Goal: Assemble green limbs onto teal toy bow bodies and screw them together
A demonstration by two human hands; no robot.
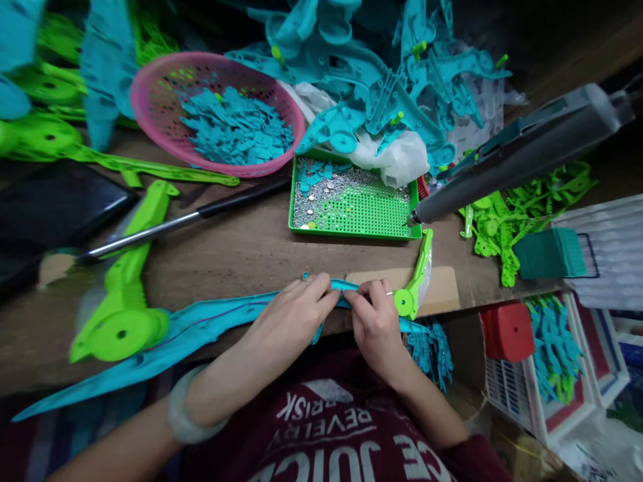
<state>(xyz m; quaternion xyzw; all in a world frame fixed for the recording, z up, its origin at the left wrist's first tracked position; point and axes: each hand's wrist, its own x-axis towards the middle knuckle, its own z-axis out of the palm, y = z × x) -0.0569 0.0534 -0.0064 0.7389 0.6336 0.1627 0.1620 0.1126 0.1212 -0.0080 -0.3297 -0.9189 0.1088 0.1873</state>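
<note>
A long, curved blue plastic toy shell (216,318) lies along the front edge of the bench, its pointed end reaching down to the left. A thin dark wire runs inside it. My left hand (296,311) is closed on the shell's narrow upper part, with thumb and finger pinched at the edge. Right beside it, my right hand (376,321) pinches the same stretch of the shell; any small piece between the fingertips is hidden. A bright green round-ended part (120,331) sits at the shell's left portion. Another green part (414,284) is just right of my right hand.
Behind my hands stands a green perforated tray (354,234) of screws. A pink basket (143,100) holds small blue pieces. A grey power screwdriver (512,157) hangs at the right. A metal rod with a black grip (241,197) lies left. Blue shells (351,73) are piled behind.
</note>
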